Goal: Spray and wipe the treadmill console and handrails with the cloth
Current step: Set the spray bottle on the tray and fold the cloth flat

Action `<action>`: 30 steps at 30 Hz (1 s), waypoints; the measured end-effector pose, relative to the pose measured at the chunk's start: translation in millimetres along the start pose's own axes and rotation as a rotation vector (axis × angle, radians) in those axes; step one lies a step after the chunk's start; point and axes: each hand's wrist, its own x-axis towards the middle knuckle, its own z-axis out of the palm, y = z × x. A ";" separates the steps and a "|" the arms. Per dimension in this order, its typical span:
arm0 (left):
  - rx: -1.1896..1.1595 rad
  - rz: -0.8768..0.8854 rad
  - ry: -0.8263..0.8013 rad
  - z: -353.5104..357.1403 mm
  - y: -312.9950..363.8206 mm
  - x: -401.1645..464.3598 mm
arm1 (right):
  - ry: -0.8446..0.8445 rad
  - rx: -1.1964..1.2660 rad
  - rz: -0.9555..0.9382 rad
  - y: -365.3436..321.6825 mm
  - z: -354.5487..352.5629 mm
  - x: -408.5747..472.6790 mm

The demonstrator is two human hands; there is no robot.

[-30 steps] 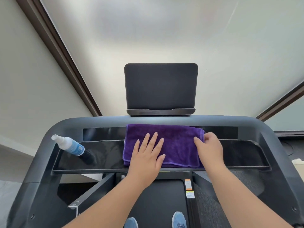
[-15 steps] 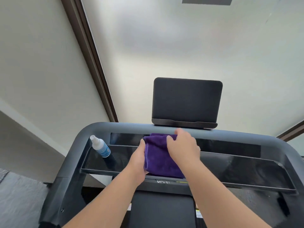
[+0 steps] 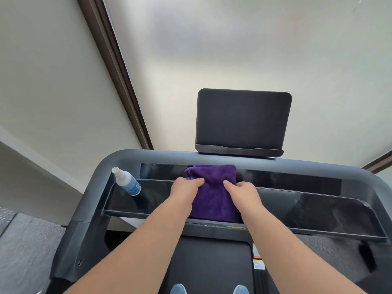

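Observation:
A folded purple cloth [image 3: 212, 187] lies on the glossy black tray of the treadmill console [image 3: 297, 209], near its middle. My left hand [image 3: 185, 188] holds the cloth's left edge, fingers curled over it. My right hand [image 3: 241, 193] rests on the cloth's right side with its fingers bent onto the fabric. A white spray bottle with a blue label [image 3: 127, 181] lies tilted at the tray's left end, apart from both hands. The dark tablet-like screen [image 3: 244, 119] stands upright behind the console. The grey handrail frame [image 3: 93, 198] curves round the tray on the left.
The treadmill belt [image 3: 210, 264] runs below the console, with the tips of two blue shoes [image 3: 179, 289] at the bottom edge. A frosted glass wall with a brown frame [image 3: 118, 66] stands behind. Grey carpet [image 3: 25, 247] lies to the left.
The cloth, spread wide a second ago, is now folded to about half its width. My right hand came off its top and sits on its right side; the view tilted up and left.

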 end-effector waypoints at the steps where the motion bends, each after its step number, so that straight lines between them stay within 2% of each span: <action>1: -0.036 -0.029 -0.026 -1.4 0.3 0.4 | -0.004 0.018 -0.015 0.0 1.8 -0.6; 3: -0.034 -0.001 -0.020 -5.2 0.0 -3.8 | 0.010 0.047 -0.063 -3.7 6.6 -10.1; 8: 0.094 0.218 0.165 -41.6 -0.9 -13.6 | -0.064 0.214 -0.090 -19.9 43.0 -38.0; 12: 0.222 0.304 0.292 -77.6 2.2 -14.1 | -0.103 0.242 -0.114 -35.5 87.9 -53.0; 17: 0.412 0.363 0.354 -90.5 -9.5 -9.0 | -0.094 0.239 -0.060 -33.2 117.9 -51.0; 19: 0.521 0.484 0.371 -81.1 -19.1 -14.6 | -0.086 0.235 -0.080 -32.1 119.7 -52.0; 21: 0.654 0.687 0.395 -69.1 -30.1 -24.1 | -0.079 0.241 -0.124 -29.6 119.8 -55.8; 23: 0.860 0.902 0.399 -62.8 -38.3 -23.4 | 0.053 0.093 -0.283 -23.4 115.6 -62.3; 25: 1.083 0.982 0.335 -65.0 -39.2 -15.5 | 0.191 -0.144 -0.549 -17.0 108.8 -68.5; 27: 1.301 0.908 0.253 -71.2 -40.6 -3.8 | 0.108 -0.443 -0.769 -13.8 105.0 -69.0; 29: 1.451 0.815 0.167 -80.8 -42.4 8.3 | -0.023 -0.742 -0.782 -7.7 105.2 -59.4; 30: 1.452 0.789 0.117 -86.2 -43.9 15.1 | -0.070 -0.834 -0.741 -5.4 104.5 -55.1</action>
